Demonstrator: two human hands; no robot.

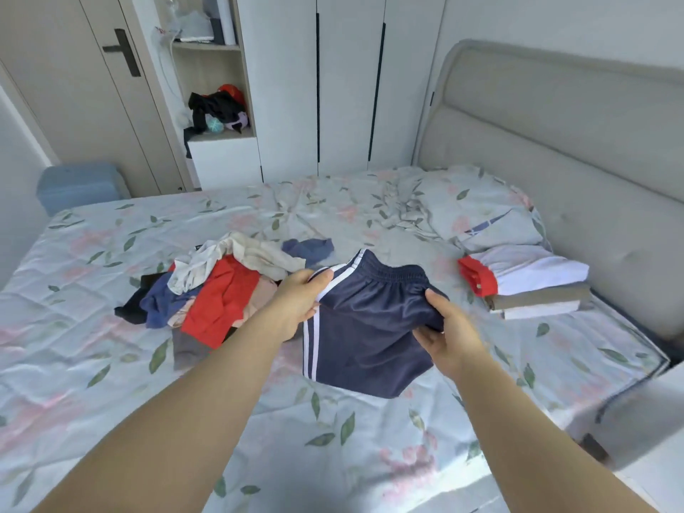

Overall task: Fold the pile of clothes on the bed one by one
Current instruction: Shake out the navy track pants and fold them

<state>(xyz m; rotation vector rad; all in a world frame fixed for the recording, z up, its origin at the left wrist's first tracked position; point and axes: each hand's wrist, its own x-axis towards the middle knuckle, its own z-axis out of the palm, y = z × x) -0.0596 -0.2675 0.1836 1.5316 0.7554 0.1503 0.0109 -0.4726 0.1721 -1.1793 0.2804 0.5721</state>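
A: Both hands are busy. The left hand (298, 303) grips the striped side of the shorts (364, 338) just below the waistband, thumb on top. The right hand (449, 336) pinches the opposite end of the waistband, fingers curled under the cloth.

B: And where does everything sit, biggest first?

A: The bed (111, 383), in a floral print, fills the view. On it, left of the hands, lies the loose pile of clothes (222, 294), with red, white, blue and black pieces tangled together. To the right, near the headboard (555, 142), is a small folded stack (536, 290). The shorts hang between the two, held up in front of the person. Whether the leg hems touch the bed I cannot tell.

B: How will they handle?

A: Light and limp, I judge. The cloth looks thin and smooth, perhaps a bit slippery, so it will likely sag and slide rather than hold a crease. Nothing fragile.

B: Best place to hold?

A: The elastic waistband (392, 274) looks the firmest part: gathered, thicker, easy to pinch at both ends. The white stripes (309, 346) mark the side seam, a handy line for laying one leg onto the other.
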